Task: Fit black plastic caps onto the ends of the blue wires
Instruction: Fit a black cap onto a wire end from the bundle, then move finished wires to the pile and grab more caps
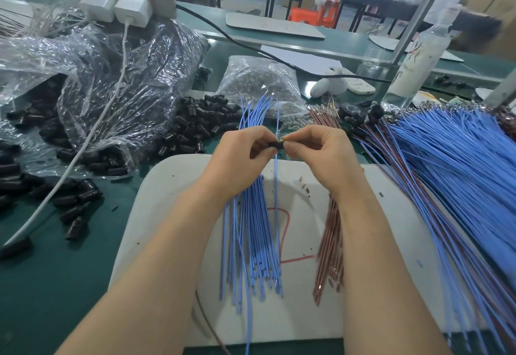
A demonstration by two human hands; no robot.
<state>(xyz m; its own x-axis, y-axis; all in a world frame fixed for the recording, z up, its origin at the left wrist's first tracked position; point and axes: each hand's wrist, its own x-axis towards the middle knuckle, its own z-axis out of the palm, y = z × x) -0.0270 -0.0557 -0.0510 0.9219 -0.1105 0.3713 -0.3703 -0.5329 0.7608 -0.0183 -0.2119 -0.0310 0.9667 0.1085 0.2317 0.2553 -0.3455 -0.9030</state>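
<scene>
- Above the white mat (167,187), the two hands meet with their fingertips almost touching.
- The left hand (243,156) pinches a black cap (275,144) between thumb and curled fingers.
- The right hand (321,153), fingers curled, pinches a small metal tip (284,139) held against the cap's right end.
- One blue wire (276,192) runs from the cap down across the mat.
- Just left of it on the mat, a bundle of blue wires (251,237) passes under the left hand; I cannot tell whether that hand grips it.
- On the mat's right part, brown wires (331,243) lie under the right wrist.
- Left of the mat, loose black caps (201,123) lie on the green desk (69,271) beside a crumpled clear plastic bag (111,75).
- Over the mat's right edge fans a big heap of blue wires (446,159).
</scene>
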